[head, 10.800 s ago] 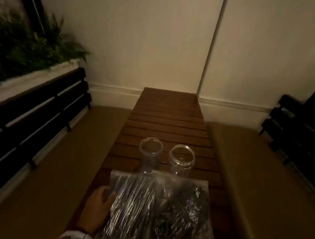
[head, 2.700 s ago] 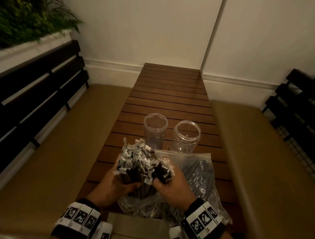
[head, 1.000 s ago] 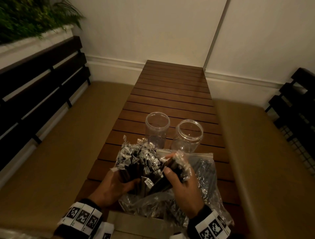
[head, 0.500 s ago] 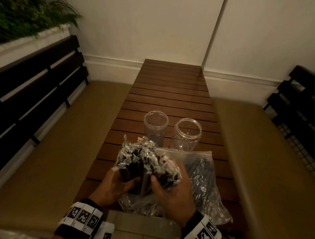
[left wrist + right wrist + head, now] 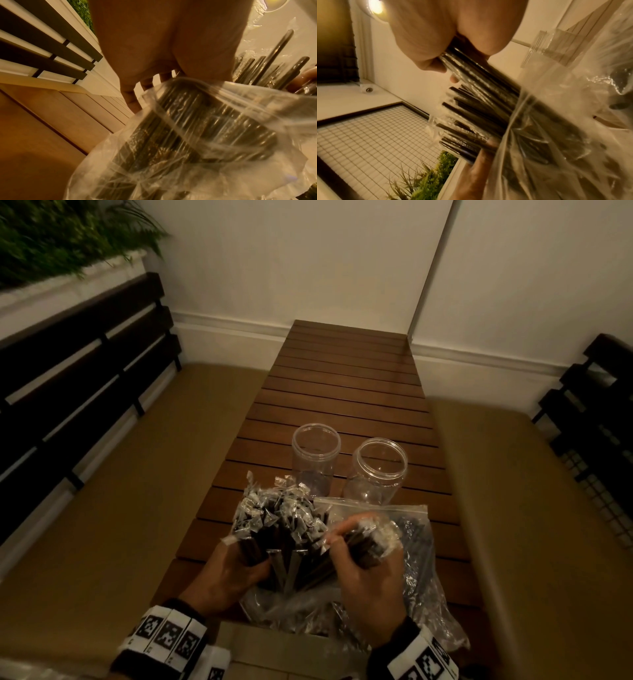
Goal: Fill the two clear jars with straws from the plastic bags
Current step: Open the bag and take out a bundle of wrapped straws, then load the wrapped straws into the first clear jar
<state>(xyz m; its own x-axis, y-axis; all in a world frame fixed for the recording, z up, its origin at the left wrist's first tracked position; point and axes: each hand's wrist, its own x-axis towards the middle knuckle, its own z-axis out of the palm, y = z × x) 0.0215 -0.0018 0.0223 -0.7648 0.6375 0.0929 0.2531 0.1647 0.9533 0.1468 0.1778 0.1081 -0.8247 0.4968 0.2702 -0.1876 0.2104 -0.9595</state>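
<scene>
Two clear jars stand with no lids on the slatted wooden table [image 5: 346, 378]: a taller left jar [image 5: 315, 458] and a wider right jar [image 5: 377, 470]. Just in front of them my left hand [image 5: 236, 570] grips a big upright bundle of black, plastic-wrapped straws [image 5: 274, 525] that sticks out of an open plastic bag [image 5: 197, 155]. My right hand [image 5: 363, 566] curls round a smaller bunch of straws [image 5: 481, 75] split off to the right side of the bundle. A second bag of straws [image 5: 414, 546] lies flat under and beside my right hand.
Tan cushioned benches [image 5: 113, 491] flank the table on both sides. Dark slatted backrests [image 5: 82, 361] run along the left and far right. A planter with green leaves [image 5: 58, 237] sits at the upper left. A white wall closes the table's far end.
My right hand has shifted its hold and drawn a small bunch of straws away to the right of the main bundle. The left hand keeps the bundle upright in the same place.
</scene>
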